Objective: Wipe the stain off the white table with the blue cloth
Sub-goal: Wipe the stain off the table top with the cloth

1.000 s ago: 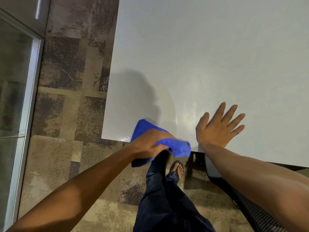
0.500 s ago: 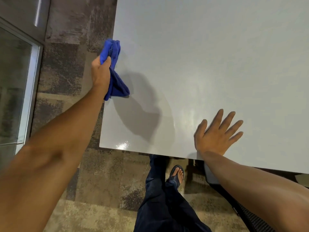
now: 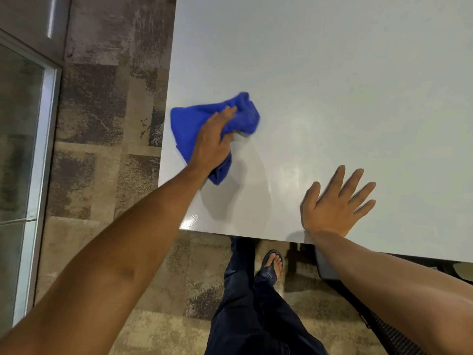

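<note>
The white table fills the upper right of the head view, its near left corner in front of me. A bunched blue cloth lies on the table near its left edge. My left hand grips the cloth and holds it down on the surface, thumb curled under the folds. My right hand rests flat on the table near the front edge, fingers straight and spread. I see no distinct stain; the part under the cloth is hidden.
Patchy brown carpet lies left of and below the table. A glass panel with a metal frame runs down the left side. My leg and sandalled foot stand under the front edge, beside a dark chair.
My left hand has carried the cloth from the front edge up to the table's left edge, then right and down onto the tabletop. My right hand has stayed flat on the table.
</note>
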### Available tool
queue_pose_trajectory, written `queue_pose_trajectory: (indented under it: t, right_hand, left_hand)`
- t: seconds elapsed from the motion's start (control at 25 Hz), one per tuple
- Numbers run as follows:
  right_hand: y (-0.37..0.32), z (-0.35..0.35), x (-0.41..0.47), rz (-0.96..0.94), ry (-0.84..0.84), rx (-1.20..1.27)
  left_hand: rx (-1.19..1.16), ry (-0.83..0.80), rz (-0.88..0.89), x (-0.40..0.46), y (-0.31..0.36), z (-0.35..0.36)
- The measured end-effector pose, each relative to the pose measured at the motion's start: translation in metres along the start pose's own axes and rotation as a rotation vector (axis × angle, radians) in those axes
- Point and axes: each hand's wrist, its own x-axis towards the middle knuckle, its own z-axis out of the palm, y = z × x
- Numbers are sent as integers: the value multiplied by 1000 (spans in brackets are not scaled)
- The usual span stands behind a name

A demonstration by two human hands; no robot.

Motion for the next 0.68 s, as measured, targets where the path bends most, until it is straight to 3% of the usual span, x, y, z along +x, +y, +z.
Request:
queue_pose_trajectory:
  t: [0.36, 0.52, 0.68]
  right_hand:
    - [0, -1, -1, -13, 20, 12]
    - [-1, 0, 0, -8, 27, -4]
    - [0, 1, 0, -12, 29, -6]
  left_hand:
    - [69, -209, 183, -115, 21, 81]
    - [333, -195, 264, -161, 10, 90]
    - [625, -148, 194, -190, -10, 69]
